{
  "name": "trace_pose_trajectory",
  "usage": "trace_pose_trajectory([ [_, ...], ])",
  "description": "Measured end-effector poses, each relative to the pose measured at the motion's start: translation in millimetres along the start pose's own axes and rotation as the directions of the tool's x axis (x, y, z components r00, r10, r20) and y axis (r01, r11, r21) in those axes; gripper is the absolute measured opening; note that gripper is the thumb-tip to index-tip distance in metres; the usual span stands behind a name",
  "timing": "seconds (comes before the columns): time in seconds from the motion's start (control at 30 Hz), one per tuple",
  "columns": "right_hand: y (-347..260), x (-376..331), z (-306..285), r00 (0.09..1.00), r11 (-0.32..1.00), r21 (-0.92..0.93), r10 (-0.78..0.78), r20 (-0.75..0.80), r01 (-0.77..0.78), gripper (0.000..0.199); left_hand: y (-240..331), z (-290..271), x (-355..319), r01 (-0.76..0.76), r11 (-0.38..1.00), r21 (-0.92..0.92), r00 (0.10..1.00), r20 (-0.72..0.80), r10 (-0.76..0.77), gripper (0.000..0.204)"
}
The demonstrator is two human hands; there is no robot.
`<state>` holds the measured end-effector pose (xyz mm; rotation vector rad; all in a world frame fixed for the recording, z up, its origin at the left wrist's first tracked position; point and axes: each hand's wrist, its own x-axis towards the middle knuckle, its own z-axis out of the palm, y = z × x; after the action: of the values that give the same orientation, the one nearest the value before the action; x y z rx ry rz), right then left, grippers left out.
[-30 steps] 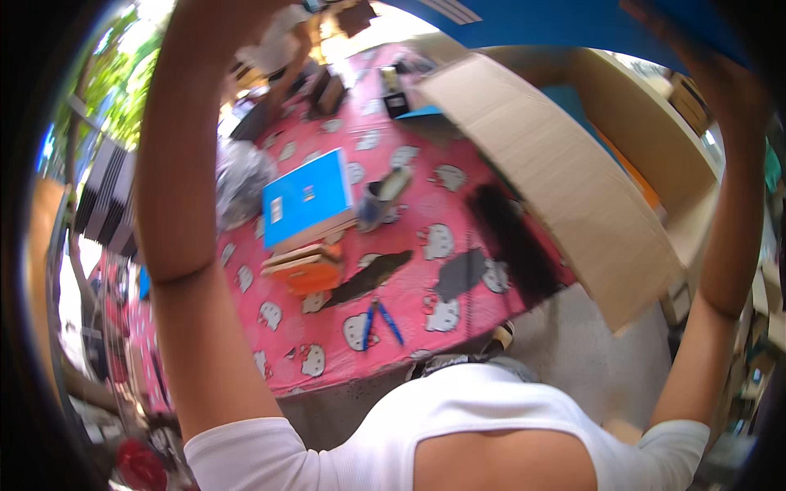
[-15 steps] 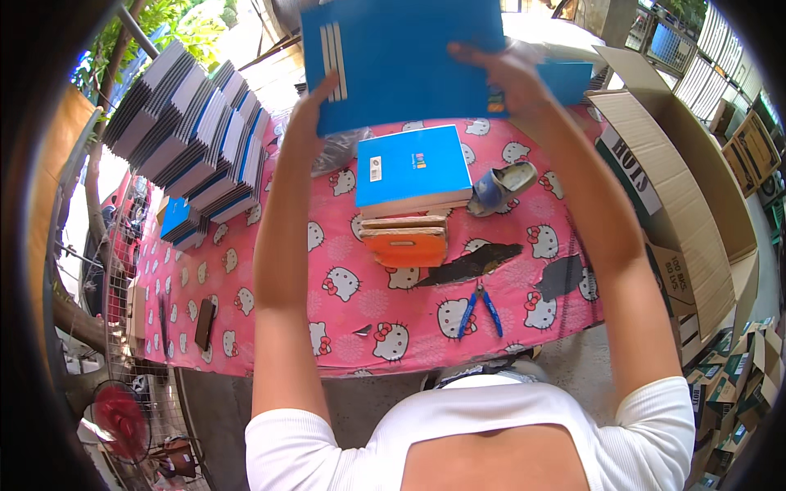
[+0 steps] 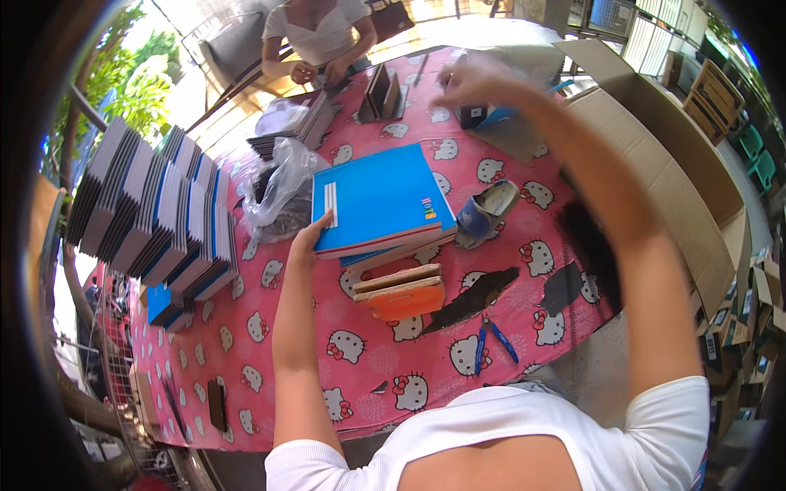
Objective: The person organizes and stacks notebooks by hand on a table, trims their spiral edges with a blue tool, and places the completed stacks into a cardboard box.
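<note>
Having been lowered from overhead, the blue notebook (image 3: 378,199) is now steadied on its stack by the flat left hand (image 3: 309,239), while the blurred right hand (image 3: 475,82), grip untellable, is stretched across the table (image 3: 270,344).

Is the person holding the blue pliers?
No, the blue pliers lie alone on the pink tablecloth, while the left hand touches the blue book stack.

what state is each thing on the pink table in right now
blue notebook: closed, lying flat on top of a pile
left hand: open, fingers on the notebook's left edge
right hand: raised over the table's far side, blurred, grip unclear
orange-fronted block: lying flat, untouched
blue-handled pliers: handles spread apart
large cardboard box: flaps open
clear plastic bag: crumpled
</note>
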<state>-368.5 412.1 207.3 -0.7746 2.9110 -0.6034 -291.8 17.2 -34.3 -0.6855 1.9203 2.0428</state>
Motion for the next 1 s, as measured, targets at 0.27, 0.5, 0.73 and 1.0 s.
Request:
trace_pose_trajectory([
  [0.27, 214, -222, -153, 0.889, 0.736, -0.527, 0.449, -0.09, -0.425, 0.107, 33, 12, -32, -0.026, 0.804, 0.594, 0.928, -0.285, 0.24, 0.105],
  [0.5, 381, -367, -92, 0.592, 0.593, 0.045, 0.793, 0.141, -0.804, 0.099, 73, 118, -74, -0.396, 0.477, 0.785, 0.697, -0.081, 0.712, 0.096],
  [0.73, 374, -377, -52, 0.685, 0.7, 0.011, 0.695, 0.219, -0.714, 0.092, 83, 319, -64, -0.48, 0.83, 0.283, 0.875, 0.096, 0.474, 0.091],
  [1.0, 379, -335, -40, 0.779, 0.816, -0.269, 0.573, 0.255, -0.512, 0.084, 48, 478, 86, -0.135, 0.872, 0.47, 0.989, 0.009, 0.148, 0.068],
])
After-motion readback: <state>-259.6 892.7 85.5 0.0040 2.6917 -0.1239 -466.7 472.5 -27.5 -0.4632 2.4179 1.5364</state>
